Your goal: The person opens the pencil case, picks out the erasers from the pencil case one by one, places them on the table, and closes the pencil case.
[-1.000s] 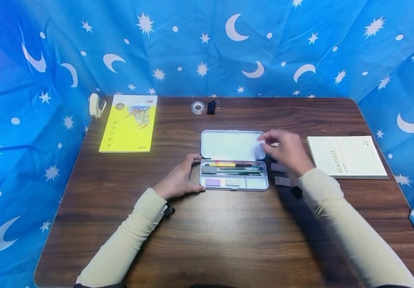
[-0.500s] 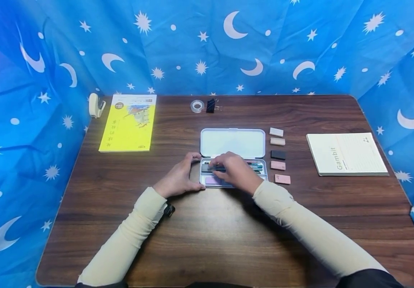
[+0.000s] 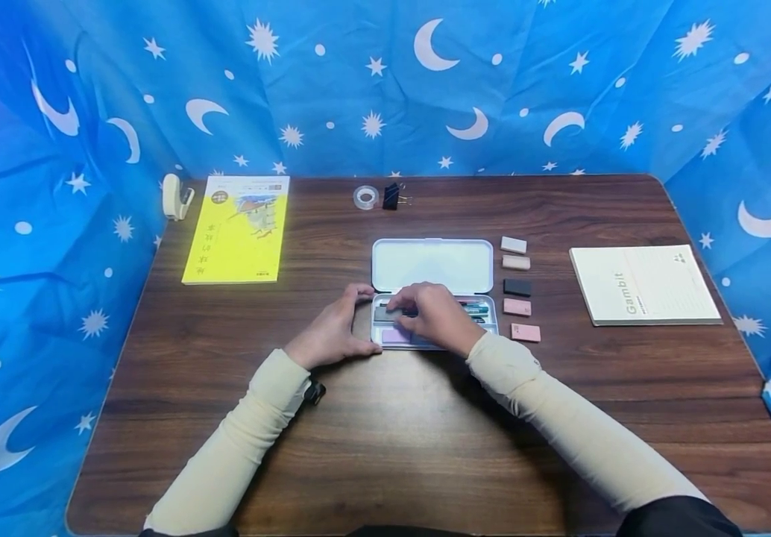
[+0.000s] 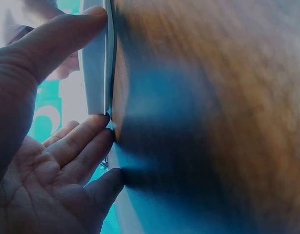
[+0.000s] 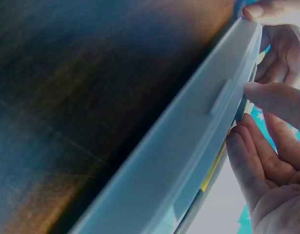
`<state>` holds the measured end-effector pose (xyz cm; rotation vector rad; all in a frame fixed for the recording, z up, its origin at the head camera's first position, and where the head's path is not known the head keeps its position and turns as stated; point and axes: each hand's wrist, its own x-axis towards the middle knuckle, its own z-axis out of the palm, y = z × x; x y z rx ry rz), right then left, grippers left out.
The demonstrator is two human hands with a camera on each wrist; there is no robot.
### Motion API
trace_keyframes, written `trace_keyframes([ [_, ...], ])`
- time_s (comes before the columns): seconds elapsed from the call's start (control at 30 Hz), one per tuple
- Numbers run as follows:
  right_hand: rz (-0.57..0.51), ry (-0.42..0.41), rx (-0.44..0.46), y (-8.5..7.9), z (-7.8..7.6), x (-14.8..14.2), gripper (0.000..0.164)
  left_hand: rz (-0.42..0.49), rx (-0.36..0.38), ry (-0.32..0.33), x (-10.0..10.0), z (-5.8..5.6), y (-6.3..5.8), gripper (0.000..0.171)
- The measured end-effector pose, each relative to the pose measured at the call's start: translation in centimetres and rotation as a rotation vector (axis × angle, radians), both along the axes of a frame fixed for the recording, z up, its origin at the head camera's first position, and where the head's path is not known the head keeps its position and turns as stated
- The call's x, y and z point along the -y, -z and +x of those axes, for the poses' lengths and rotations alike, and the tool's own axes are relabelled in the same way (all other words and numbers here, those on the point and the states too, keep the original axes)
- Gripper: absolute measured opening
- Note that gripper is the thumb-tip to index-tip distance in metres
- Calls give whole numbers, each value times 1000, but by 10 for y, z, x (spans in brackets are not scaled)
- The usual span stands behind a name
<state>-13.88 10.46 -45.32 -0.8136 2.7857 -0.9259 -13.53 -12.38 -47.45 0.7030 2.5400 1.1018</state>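
An open white pencil case (image 3: 432, 266) lies on the table with its lid folded back. My left hand (image 3: 332, 332) holds its left end, thumb at the near corner and fingers at the far one. In the left wrist view the thumb presses on the case edge (image 4: 96, 73). My right hand (image 3: 441, 317) reaches into the case, thumb and fingers pinching a grey eraser (image 3: 385, 314) that lies over the pens (image 3: 476, 309). A purple eraser (image 3: 396, 335) sits in the front compartment. The right hand covers much of the tray.
Right of the case stand a white eraser (image 3: 514, 245), a beige one (image 3: 516, 262), a black one (image 3: 517, 287) and pink ones (image 3: 525, 333). Farther out are a notebook (image 3: 647, 287), a yellow book (image 3: 236, 231), a stapler (image 3: 176, 198), tape (image 3: 366, 198) and a binder clip (image 3: 391, 197).
My right hand has moved left from beside the lid into the case and onto the grey eraser, uncovering the row of erasers. The left hand stays on the case's left end.
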Motion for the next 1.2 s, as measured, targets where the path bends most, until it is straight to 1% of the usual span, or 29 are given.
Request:
trace_keyframes([
  [0.13, -27, 14, 51, 0, -2, -3, 18, -2, 2, -3, 0, 0, 1, 96],
  [0.2, -42, 23, 58, -1, -1, -6, 18, -6, 3, -6, 0, 0, 3, 96],
  [0.27, -67, 31, 43, -4, 3, -13, 17, -9, 3, -7, -1, 0, 4, 96],
  [0.37, -108, 55, -14, -11, 14, -35, 16, -13, 5, -5, -2, 1, 6, 97],
  [0.5, -128, 100, -147, -15, 39, -82, 21, -4, -6, -3, -3, 1, 5, 97],
  [0.57, -128, 126, -216, -12, 53, -109, 28, 1, -16, -3, -3, 1, 4, 96],
  [0.63, -122, 148, -249, -6, 67, -134, 35, 0, -22, -4, -2, 1, 3, 96],
  [0.73, -99, 184, -240, 3, 85, -163, 40, -9, -26, -8, -1, 1, 2, 95],
  [0.8, -76, 202, -216, 10, 93, -177, 40, -16, -25, -12, 0, 0, 1, 95],
  [0.9, -50, 227, -207, 18, 99, -191, 37, -19, -24, -14, 1, 0, 0, 95],
  [1.07, -39, 243, -220, 30, 99, -201, 33, -21, -10, -14, 0, -1, 1, 96],
  [1.2, -27, 277, -177, 33, 101, -201, 34, -21, -7, -10, -1, -1, 3, 95],
])
